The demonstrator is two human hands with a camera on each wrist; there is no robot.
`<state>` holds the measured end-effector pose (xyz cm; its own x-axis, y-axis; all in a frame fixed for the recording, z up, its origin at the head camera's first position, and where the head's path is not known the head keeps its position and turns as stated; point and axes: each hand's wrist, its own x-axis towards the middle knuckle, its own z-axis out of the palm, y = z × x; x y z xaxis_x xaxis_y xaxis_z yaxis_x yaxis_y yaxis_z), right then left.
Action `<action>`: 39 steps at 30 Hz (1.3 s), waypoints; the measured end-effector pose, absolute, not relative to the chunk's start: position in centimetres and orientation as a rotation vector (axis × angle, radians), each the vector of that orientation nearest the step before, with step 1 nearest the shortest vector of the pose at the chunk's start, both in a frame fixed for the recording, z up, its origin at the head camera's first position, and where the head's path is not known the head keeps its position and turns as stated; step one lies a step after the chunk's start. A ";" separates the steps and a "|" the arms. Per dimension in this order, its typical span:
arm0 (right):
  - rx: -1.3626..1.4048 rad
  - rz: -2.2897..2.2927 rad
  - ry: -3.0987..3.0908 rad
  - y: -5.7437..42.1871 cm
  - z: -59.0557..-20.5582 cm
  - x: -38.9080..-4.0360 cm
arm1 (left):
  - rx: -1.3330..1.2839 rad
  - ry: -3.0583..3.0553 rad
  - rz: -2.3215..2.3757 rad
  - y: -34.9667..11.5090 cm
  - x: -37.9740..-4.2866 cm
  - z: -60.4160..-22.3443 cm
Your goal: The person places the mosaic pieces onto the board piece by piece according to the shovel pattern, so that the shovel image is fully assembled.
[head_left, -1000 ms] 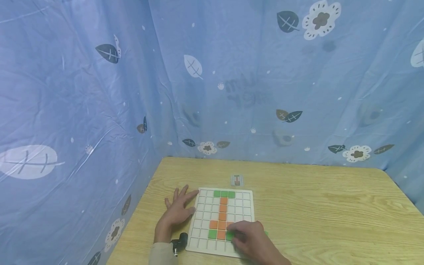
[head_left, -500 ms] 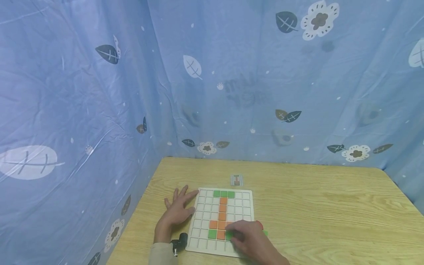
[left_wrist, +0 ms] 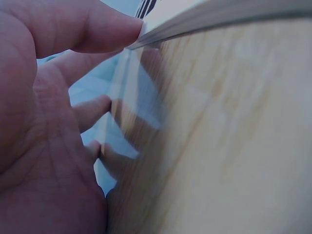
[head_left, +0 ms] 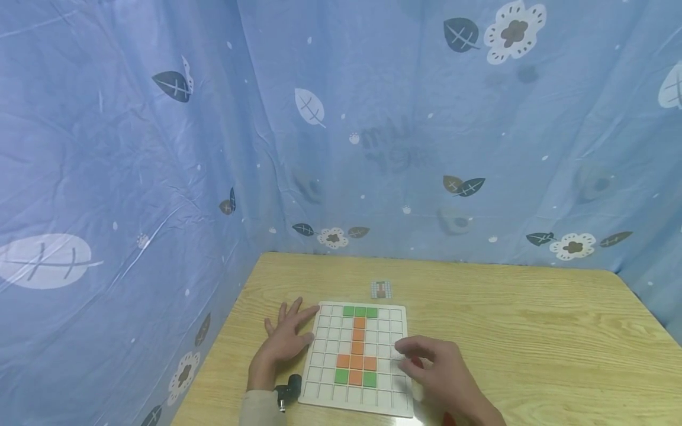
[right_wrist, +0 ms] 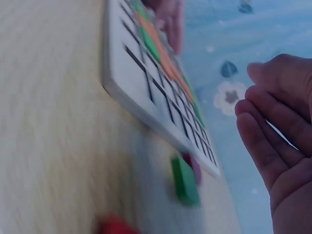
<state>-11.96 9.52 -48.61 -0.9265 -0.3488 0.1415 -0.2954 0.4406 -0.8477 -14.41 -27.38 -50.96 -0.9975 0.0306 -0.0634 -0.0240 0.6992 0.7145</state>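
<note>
A white gridded board [head_left: 325,346] lies on the wooden table, with orange square tiles [head_left: 357,361] in a column and a short crossing row. Three green tiles [head_left: 360,312] fill part of its far row; two more flank the column's near end, including the right-hand green tile [head_left: 369,379]. My left hand [head_left: 286,340] rests spread at the board's left side, thumb and forefinger touching the edge. My right hand [head_left: 439,367] hovers over the right edge, fingers loosely bent, holding nothing. Beneath it, the right wrist view shows a loose green block [right_wrist: 185,181] beside a dark red piece [right_wrist: 194,168].
Behind the board lies a small printed card [head_left: 380,290] with a grid picture. A black object [head_left: 290,389] sits by my left wrist. Another red piece [head_left: 449,419] shows under my right forearm. Blue patterned curtains [head_left: 373,118] hang behind and to the left of the table.
My right hand has left the green tile right of the orange column and moved right, its fingers parting. That tile now shows fully in its square. My left hand stays put.
</note>
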 end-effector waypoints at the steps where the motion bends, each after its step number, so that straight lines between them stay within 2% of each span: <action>1: -0.596 -1.557 2.628 10.0 -48.6 -12.0 | 0.005 2.832 1.190 -27.4 -14.4 -51.0; 8: -0.583 -1.727 2.629 13.0 -49.2 -11.6 | 0.004 2.831 1.186 -27.4 -14.4 -50.9; 16: -0.547 -1.711 2.655 14.7 -49.6 -11.4 | 0.000 2.833 1.183 -27.4 -14.4 -50.9; 39: -0.326 -1.567 2.451 14.6 -51.2 -11.2 | 0.016 2.834 1.198 -27.5 -14.4 -51.0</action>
